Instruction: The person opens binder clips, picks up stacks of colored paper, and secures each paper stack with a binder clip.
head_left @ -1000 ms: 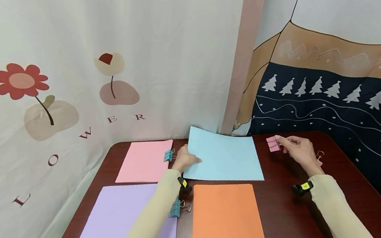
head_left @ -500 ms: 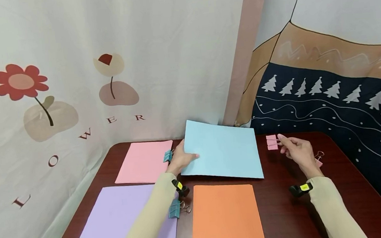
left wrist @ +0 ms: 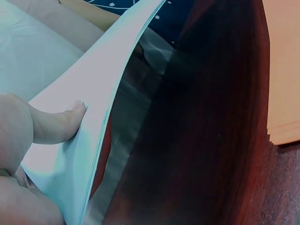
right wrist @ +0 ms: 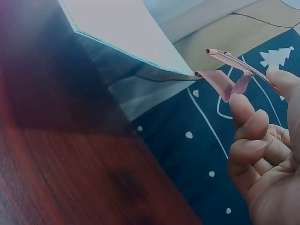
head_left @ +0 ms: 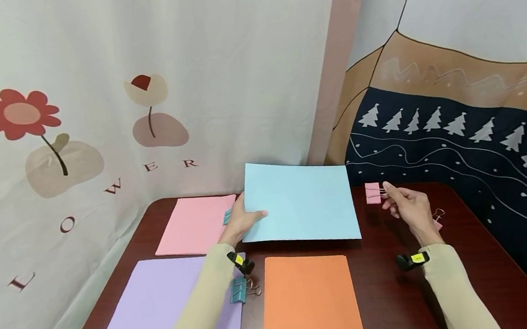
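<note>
Above the table [head_left: 385,299], light-blue sheets [head_left: 301,200]

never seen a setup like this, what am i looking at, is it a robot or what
No robot here: someone is working bare-handed. The wide picture is taken from the head, the two close ones from the left and right wrists. On the dark red table lie pink paper, purple paper and orange paper; a teal clip sits at the purple one's edge. The left hand holds blue paper, raised off the table. The right hand pinches a pink binder clip.
</note>
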Demonstrator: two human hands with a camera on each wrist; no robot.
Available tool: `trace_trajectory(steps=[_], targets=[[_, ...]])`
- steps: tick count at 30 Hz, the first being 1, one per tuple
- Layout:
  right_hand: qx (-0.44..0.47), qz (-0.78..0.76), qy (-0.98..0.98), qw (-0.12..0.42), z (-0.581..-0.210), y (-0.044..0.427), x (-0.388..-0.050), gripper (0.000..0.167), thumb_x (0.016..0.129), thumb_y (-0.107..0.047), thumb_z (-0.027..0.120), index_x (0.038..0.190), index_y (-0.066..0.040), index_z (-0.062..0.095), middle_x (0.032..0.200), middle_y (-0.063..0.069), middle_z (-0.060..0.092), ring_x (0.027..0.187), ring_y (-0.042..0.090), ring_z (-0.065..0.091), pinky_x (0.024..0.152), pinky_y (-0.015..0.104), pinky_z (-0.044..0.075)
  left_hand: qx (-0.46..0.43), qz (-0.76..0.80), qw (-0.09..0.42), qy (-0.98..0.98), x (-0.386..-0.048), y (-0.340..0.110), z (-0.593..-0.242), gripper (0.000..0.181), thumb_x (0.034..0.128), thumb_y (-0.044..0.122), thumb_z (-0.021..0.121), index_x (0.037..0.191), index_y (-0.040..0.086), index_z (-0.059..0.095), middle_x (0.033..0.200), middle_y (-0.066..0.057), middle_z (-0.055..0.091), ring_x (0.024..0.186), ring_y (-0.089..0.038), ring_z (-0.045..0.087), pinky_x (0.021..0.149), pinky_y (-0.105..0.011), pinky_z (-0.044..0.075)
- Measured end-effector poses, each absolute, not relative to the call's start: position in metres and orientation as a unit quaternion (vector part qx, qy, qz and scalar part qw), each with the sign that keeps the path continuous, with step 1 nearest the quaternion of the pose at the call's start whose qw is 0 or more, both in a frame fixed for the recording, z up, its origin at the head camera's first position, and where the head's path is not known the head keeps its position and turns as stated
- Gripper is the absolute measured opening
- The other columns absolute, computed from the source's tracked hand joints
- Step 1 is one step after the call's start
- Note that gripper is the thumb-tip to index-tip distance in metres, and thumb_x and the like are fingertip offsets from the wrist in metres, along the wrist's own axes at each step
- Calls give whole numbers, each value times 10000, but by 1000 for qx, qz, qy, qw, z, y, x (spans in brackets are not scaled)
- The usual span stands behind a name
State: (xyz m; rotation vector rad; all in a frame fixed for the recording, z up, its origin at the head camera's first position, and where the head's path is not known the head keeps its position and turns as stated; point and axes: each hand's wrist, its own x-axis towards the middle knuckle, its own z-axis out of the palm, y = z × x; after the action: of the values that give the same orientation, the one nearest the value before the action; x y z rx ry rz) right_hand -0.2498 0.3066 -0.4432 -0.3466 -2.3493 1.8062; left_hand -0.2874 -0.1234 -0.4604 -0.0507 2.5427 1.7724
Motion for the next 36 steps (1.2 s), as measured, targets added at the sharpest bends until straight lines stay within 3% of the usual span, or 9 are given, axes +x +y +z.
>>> trace_trajectory(steps=[11, 36], targets=[[-105, 646, -748, 107, -440, 299, -251, 431, 920, -536, 712, 918, -109, 774, 613, -51, 699, 518, 79, 545, 481, 206, 464, -10, 582, 1, 813, -281, -134, -455, 926, 869, 113, 818, 1618, 271, 297, 1602, -92, 431, 1492, -340, 381, 1209, -567, 327], [-115, 679, -716, 110, -443, 288, -251, 422, 905, -499, 744, 956, -82, 781, 613, -32, 704, 508, 88, 550, 476, 209, 481, 23, 605, -22, 795, -266, -135, -453, 795, 871, 92, 814, 1533, 284, 419, 1471, -73, 564, 1366, -310, 528, 1146, -544, 416]])
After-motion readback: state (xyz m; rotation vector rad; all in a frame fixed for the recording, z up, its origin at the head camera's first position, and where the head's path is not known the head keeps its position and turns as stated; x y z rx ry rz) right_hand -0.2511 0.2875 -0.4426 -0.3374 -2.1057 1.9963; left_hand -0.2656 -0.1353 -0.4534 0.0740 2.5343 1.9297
